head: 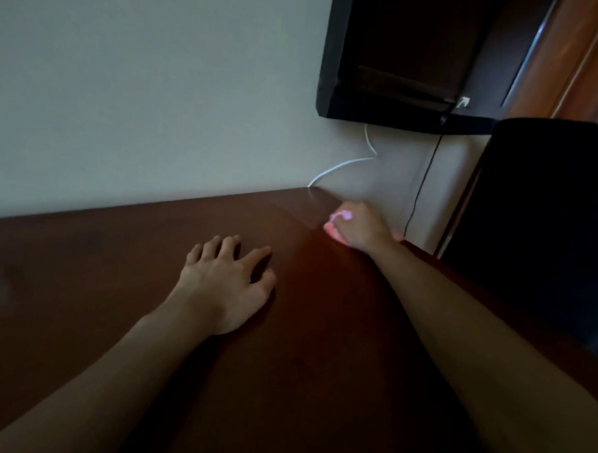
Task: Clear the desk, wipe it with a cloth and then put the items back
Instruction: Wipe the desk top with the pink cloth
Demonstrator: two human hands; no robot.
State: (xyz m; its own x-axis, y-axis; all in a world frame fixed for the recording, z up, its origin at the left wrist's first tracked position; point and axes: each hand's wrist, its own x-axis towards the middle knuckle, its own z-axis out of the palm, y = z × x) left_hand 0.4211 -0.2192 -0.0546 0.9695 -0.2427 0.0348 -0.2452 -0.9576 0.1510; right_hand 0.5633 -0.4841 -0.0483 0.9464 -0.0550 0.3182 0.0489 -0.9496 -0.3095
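The dark brown wooden desk (99, 286) fills the lower part of the head view, its top bare. My left hand (226, 281) lies flat on the desk near the middle, fingers spread. My right hand (359, 227) reaches to the far right corner by the wall and grips a pink cloth (335, 233) pressed against the desk top. Most of the cloth is hidden under the hand; only pink bits show at the fingers and below the palm.
A pale wall runs along the desk's back edge. A black-framed television (401, 59) hangs at the upper right, with a white cable (341, 165) and a black cable (423, 183) dropping from it. A dark object (548, 203) stands at the desk's right end.
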